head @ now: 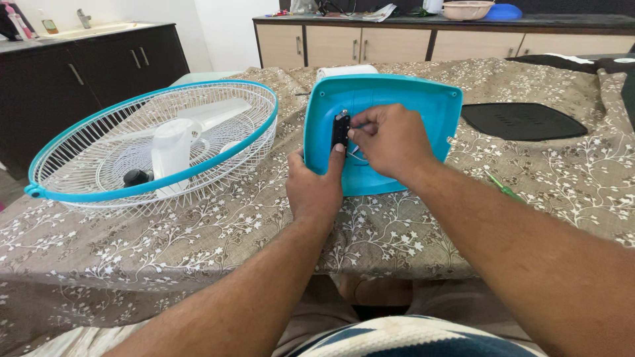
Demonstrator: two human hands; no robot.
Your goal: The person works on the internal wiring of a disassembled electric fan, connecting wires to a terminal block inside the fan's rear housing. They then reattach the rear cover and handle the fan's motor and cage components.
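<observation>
Now my left hand [316, 184] is pressing the black switch [340, 130] on the turquoise fan base [410, 106] while my right hand [390, 140] is pinching its thin wires [357, 156], which could snap from pulling.

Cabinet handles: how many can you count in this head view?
5. Three on the dark sink cabinet at left. Two on the beige sideboard behind. Others may be hidden.

Item count: two hands, left hand [314, 188] and right hand [390, 142]; one turquoise fan base [423, 109]; one small black part [340, 130]; one fan cage [99, 165]; one black plate [522, 121]; one green screwdriver [503, 190]; one desk [198, 244].
</observation>
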